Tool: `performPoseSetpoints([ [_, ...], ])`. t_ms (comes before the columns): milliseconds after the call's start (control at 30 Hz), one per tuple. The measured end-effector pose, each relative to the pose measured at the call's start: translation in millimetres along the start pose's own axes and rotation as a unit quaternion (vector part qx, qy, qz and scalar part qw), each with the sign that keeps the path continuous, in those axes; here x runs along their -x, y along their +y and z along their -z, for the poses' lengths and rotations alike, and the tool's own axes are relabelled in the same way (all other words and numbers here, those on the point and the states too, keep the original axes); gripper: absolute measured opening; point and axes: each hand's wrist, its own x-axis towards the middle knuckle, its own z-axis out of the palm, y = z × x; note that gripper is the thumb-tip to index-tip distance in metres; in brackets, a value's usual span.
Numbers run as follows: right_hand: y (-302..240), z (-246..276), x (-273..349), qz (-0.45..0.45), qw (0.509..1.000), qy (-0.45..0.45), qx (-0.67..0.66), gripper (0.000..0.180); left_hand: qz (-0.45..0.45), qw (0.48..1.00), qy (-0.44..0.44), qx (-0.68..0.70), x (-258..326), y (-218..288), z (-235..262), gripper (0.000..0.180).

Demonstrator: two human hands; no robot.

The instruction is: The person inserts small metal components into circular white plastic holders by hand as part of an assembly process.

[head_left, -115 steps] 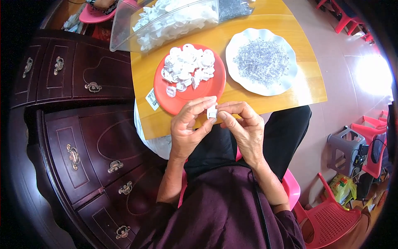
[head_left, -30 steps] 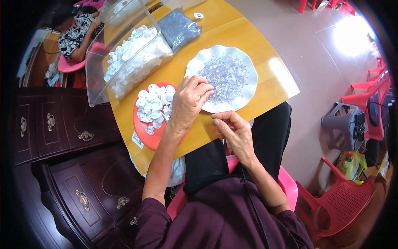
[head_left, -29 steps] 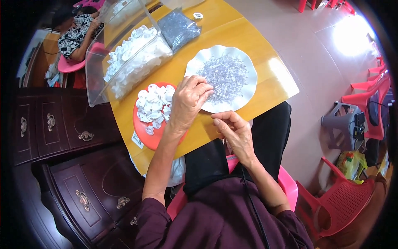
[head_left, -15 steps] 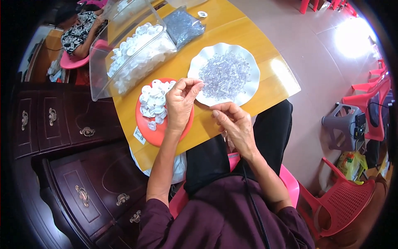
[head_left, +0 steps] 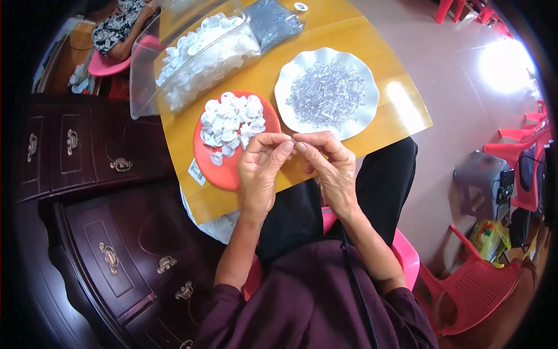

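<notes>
My left hand (head_left: 261, 168) and my right hand (head_left: 332, 168) meet fingertip to fingertip over the near edge of the table. Both are closed in a pinch; whatever lies between the fingers is too small to make out. Just beyond them stands a white wavy-rimmed plate (head_left: 372, 100) heaped with small clear plastic pieces (head_left: 326, 93). Left of that, a red round plate (head_left: 224, 174) carries a pile of small white round pieces (head_left: 226, 122), partly behind my left hand.
A clear plastic bin (head_left: 142, 87) of white pieces and a grey plastic bag (head_left: 273, 23) stand farther back on the yellow table (head_left: 401, 110). Dark wooden drawers (head_left: 116, 232) flank the left. Another person (head_left: 119, 32) sits at the far left. Red chairs (head_left: 476, 285) and a grey stool (head_left: 479, 177) are at right.
My left hand has moved right and nearer to me, and my right hand has come slightly inward, so their fingertips now meet. The whole view has shifted a little.
</notes>
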Motion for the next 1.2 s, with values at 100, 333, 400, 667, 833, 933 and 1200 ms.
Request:
performPoseSetpoints([
  [100,0,-6,5,0.016,1.000,-0.003,0.015,0.015,0.003,1.000,0.017,0.012,11,-4,5,0.012],
  [333,-3,-2,8,-0.057,0.993,-0.086,0.065,0.016,0.007,0.999,-0.042,-0.032,22,5,26,0.026],
  [400,-7,0,7,-0.079,0.985,-0.119,0.092,0.017,0.035,0.994,-0.080,-0.063,28,9,38,0.025],
  [667,-21,-4,11,-0.219,0.943,-0.240,0.077,0.023,0.022,0.995,-0.088,-0.030,45,17,54,0.010],
  [833,-8,-14,19,-0.184,0.964,-0.182,0.056,0.019,0.005,1.000,-0.021,0.022,49,9,53,0.010],
  [933,5,-17,19,-0.156,0.975,-0.159,0.010,0.018,-0.003,1.000,-0.011,0.024,52,9,57,0.010],
  [1200,18,-23,23,-0.143,0.978,-0.141,-0.051,0.018,0.002,1.000,0.000,0.005,52,13,59,0.010],
])
